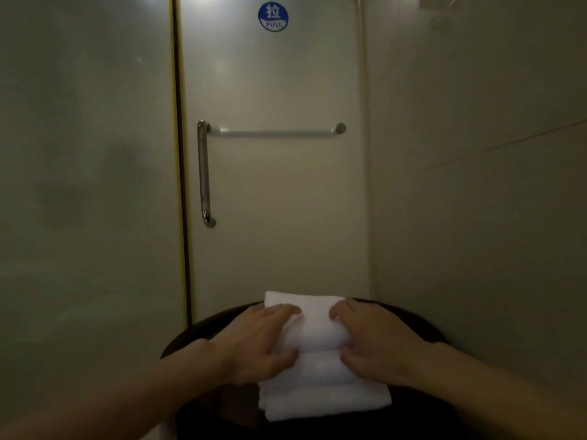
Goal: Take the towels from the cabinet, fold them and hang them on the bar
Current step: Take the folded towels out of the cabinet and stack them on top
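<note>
We fold the white towel (317, 341) on the dark round top (413, 315), below the bar (273, 133).
Our left hand (257, 338) and right hand (374, 341) curl round its upper fold, fingers over, thumbs under. It looks soft, light and limp, so we judge the fold's two sides the best hold. The bar hangs bare ahead; the wall (476, 217) crowds our right.

one left hand (260, 341), one right hand (374, 341), one towel (317, 338), one bar (273, 133), one door handle (203, 173), one sticker (273, 16).
</note>
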